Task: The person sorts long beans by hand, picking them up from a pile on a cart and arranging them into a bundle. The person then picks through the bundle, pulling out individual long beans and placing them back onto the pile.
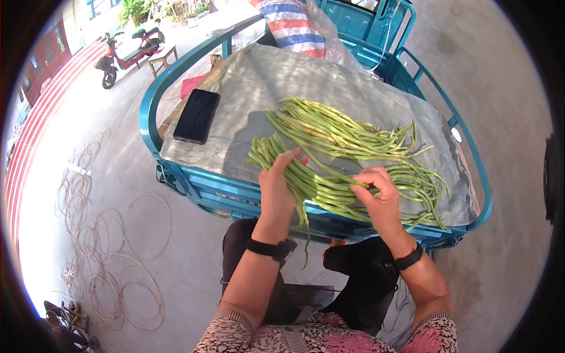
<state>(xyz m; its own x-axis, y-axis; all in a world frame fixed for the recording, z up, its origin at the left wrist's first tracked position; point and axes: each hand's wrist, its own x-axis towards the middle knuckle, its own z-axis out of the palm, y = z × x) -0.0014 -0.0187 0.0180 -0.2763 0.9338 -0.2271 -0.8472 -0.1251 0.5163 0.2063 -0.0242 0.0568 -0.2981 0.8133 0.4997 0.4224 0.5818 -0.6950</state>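
My left hand [276,187] is closed around the near bunch of green long beans [322,189], close to its left end. At the bunch's right part, my right hand [380,199] pinches a long bean between thumb and fingers. Just beyond lies a second pile of long beans [338,126], paler and spread lengthwise on the grey woven sheet [247,76]. The thin ends of the near bunch fan out to the right, past my right hand. One bean dangles over the near edge, below my left hand.
A black phone [197,116] lies on the sheet at the left. Blue metal rails [154,97] border the cart bed. A striped bag [291,26] stands at the far side. Coiled wire [88,247] lies on the ground, and a red scooter [132,53] is parked behind.
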